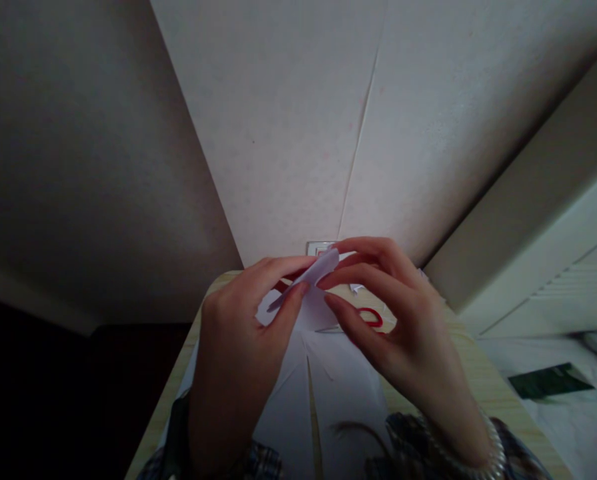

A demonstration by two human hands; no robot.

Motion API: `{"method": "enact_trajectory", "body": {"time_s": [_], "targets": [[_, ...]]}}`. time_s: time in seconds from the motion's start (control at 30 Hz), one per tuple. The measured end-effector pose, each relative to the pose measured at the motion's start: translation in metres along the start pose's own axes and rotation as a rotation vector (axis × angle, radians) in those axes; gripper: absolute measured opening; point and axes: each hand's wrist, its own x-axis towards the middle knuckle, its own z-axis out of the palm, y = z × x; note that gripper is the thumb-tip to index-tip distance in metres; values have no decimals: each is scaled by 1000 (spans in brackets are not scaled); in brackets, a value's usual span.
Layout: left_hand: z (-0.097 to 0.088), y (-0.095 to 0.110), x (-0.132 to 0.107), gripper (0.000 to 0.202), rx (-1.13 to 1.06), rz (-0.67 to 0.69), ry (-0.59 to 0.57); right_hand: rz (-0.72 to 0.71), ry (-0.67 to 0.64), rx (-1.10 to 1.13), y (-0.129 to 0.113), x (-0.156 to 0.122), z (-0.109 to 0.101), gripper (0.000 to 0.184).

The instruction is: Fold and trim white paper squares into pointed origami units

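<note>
Both hands meet above a light wooden table [483, 380]. My left hand [238, 347] pinches a small folded piece of white paper [316, 273] between thumb and fingers. My right hand [388, 313] grips the same paper from the right, fingertips curled onto its edge. White paper sheets [323, 387] lie flat on the table under the hands. Red-handled scissors [373, 319] lie on the table, mostly hidden behind my right hand.
The table stands against a pale wall, with a wall socket [318, 248] just behind the hands. A white surface at the right carries a dark green flat object [548, 380]. The space left of the table is dark.
</note>
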Motion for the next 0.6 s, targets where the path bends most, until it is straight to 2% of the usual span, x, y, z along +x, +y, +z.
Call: {"method": "enact_trajectory", "body": {"time_s": [0.33, 0.6], "targets": [[-2, 0, 3, 28, -32, -23, -47, 23, -103, 14, -1, 0, 1, 13], [-5, -3, 1, 31, -23, -21, -27, 3, -129, 34, 2, 1, -2, 14]]}}
